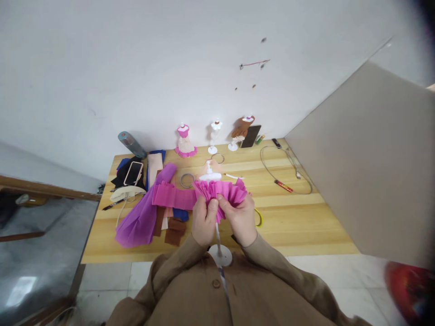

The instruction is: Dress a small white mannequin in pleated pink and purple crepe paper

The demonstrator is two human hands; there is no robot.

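Note:
My left hand (204,221) and my right hand (240,218) are both closed on a pleated pink crepe-paper skirt (220,191), pinching its folds together. The skirt sits around a small white doll mannequin (210,173) whose thin pole runs down between my hands to a round white base (221,256) near my chest. A strip of the same pink paper (173,197) trails left from the skirt across the wooden table (299,217).
On the left lie purple paper (142,217), brown and blue pieces, a phone (133,173) and a bottle (132,144). Three dressed mini mannequins (184,141) stand by the wall. A cable (288,168), tape rings and a grey panel (374,172) are to the right.

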